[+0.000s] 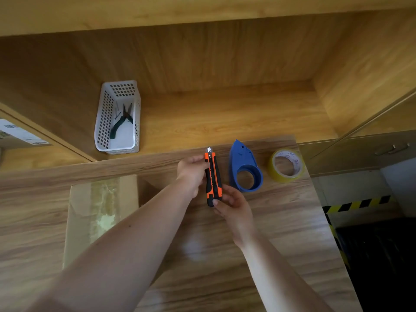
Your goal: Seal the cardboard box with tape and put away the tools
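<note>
1. Both hands hold an orange-and-black utility knife [213,176] above the wood-grain desk [281,233], its metal blade tip pointing away from the person toward the back edge of the desk.
2. The left hand [191,171] is closed around the upper part of the knife, fingers curled against its left side near the blade end.
3. The right hand [234,208] pinches the lower, black end of the knife between thumb and fingers.
4. Just right of the knife, a blue plastic tape dispenser [245,167] lies flat on the desk, its round opening toward the person and its pointed end toward the back.
5. Further right, near the desk's corner, sits a roll of yellowish clear packing tape [287,166], apart from the dispenser.
6. The cardboard box [101,212] stands at the left of the desk, partly hidden by the left forearm; a strip of clear tape runs lengthwise along its closed top.
7. Behind the desk, on a lower wooden shelf [225,118], a white perforated plastic basket [118,119] holds green-handled pliers [121,122].
8. At the far left edge, a surface bearing white barcode labels [18,135] is partly in view.
</note>
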`<state>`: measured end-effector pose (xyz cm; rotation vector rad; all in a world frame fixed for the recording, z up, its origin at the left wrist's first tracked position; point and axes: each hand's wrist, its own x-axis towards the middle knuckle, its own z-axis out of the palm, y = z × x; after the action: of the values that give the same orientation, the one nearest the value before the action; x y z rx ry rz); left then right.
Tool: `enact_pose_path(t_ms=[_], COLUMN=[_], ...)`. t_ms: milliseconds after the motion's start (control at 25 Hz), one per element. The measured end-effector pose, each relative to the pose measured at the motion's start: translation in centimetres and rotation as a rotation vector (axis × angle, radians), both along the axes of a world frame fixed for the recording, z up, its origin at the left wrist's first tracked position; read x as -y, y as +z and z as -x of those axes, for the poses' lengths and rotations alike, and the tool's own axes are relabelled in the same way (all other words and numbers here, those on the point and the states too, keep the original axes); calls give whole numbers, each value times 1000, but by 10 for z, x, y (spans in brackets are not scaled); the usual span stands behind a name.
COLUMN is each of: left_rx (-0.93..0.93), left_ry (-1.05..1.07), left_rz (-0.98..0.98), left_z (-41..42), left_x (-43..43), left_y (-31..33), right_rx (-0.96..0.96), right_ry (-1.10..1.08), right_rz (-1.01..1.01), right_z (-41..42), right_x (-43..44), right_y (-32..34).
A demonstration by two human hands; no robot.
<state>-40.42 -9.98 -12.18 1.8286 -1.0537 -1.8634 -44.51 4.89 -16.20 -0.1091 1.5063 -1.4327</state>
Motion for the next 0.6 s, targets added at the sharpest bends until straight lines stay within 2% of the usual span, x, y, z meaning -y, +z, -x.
enact_pose_path(t_ms=[400,600], left_rx=[65,45], left_ry=[-75,-126], left_rz=[-15,-24], left_z=[-5,-7], left_x=[0,-2], left_y=[-30,-27], right_rx=[-83,-164], right_ry=[-60,26], right_rz=[-181,-212], right_z=[-4,-4], right_x=[12,12], right_y=[-14,-7])
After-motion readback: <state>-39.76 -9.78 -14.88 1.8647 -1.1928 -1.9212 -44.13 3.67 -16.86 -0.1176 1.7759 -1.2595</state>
